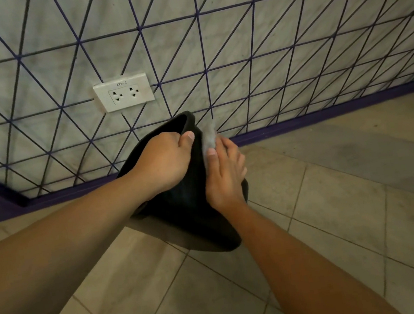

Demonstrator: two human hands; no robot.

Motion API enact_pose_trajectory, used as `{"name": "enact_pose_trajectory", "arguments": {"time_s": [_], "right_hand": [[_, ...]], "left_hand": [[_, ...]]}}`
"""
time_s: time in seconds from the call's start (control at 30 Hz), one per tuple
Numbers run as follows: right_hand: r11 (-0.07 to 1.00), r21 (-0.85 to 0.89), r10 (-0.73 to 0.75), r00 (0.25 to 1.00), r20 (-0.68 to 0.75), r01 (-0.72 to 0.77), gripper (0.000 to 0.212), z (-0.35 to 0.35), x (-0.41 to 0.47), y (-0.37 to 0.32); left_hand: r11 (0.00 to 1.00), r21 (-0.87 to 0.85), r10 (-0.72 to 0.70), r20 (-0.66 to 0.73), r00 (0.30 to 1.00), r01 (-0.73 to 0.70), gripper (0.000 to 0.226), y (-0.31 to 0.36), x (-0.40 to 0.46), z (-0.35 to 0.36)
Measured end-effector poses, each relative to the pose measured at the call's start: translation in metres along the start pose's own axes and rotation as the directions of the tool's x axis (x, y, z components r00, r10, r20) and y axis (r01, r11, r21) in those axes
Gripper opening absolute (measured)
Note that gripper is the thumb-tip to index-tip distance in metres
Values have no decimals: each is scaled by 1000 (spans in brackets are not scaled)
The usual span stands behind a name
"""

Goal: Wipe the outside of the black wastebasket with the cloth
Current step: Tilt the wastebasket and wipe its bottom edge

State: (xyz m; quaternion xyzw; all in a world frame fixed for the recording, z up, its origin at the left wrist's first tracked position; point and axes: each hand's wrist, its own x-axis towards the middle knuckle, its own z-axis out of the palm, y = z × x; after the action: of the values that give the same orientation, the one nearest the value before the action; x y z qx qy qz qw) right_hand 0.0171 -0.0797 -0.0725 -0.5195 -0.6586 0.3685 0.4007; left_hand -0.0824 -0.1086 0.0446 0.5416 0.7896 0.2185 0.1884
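Mid-wipe: left hand (161, 159) grips wastebasket (195, 220) rim, tilted off floor (337, 219); right hand (224, 173) presses cloth (209, 137) on upper side w/ straight fingers; rest prob. undone.

Left hand (166, 159) curled, thumb up; right hand (224, 170) flat, fingers extended; forearms converge.
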Motion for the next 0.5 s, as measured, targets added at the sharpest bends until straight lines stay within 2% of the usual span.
{"name": "enact_pose_trajectory", "arguments": {"time_s": [0.1,0.17,0.23,0.33,0.37,0.43,0.47,0.5], "right_hand": [[949,35,315,948,-46,-313,55,-7,-9,46],[901,44,434,898,-74,-432,49,-1,-27,59],[883,58,469,877,-103,-466,55,10,-49,54],[930,119,363,917,-167,-347,90,23,-68,32],[939,105,341,923,-176,-327,93,22,-64,26],[933,83,359,924,-132,-351,78,16,-44,30],[902,92,429,897,-102,-421,68,15,-31,43],[840,117,539,840,-70,-529,66,13,-19,53]], "left_hand": [[1000,-21,-9,7,1000,9,45,-1,-3,-1],[1000,14,28,28,999,-28,45,2,-6,2],[997,49,52,38,998,-53,46,5,-8,5],[996,62,55,35,998,-58,48,6,-8,5],[997,60,54,33,998,-56,48,5,-7,4],[997,47,54,37,998,-56,47,3,-7,2],[997,43,58,46,997,-60,47,2,-8,1],[997,39,67,56,996,-69,47,1,-9,2]]}}
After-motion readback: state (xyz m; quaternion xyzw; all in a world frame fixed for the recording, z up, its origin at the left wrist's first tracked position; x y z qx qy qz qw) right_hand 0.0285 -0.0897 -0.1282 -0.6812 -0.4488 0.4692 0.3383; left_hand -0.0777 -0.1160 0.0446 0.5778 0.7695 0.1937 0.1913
